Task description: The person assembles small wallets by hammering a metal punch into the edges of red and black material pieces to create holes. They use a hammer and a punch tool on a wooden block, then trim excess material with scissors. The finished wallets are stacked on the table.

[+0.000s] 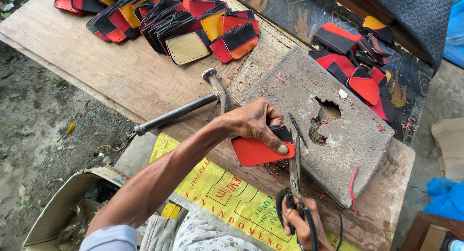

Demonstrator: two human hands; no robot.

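The red and black leather piece (261, 148) lies at the near edge of the wooden tabletop (111, 72), just beside the grey stone block (333, 135). The left hand (253, 121) presses on it from above, the thumb flat on the red part and the other fingers curled over the black top edge, so the grip is closed on the piece. The right hand (302, 224) holds a pair of scissors (296, 159) by the black handles, its fingers closed through the loops. The blades point away from the person and stand only slightly apart, right at the right edge of the leather piece.

The stone block has a rough hole near its middle, and small red scraps are scattered on it. A hammer (186, 108) with a metal handle lies on the tabletop behind the left hand, its head touching the corner of the block. Farther back, a pile of red, black and yellow pieces (169, 19) is spread on the wood. A second pile of red and black pieces (360, 62) rests on a dark mat beyond the block. Under the forearm is a yellow printed sack (227, 193), and a cardboard box (63, 202) stands on the ground to the left.
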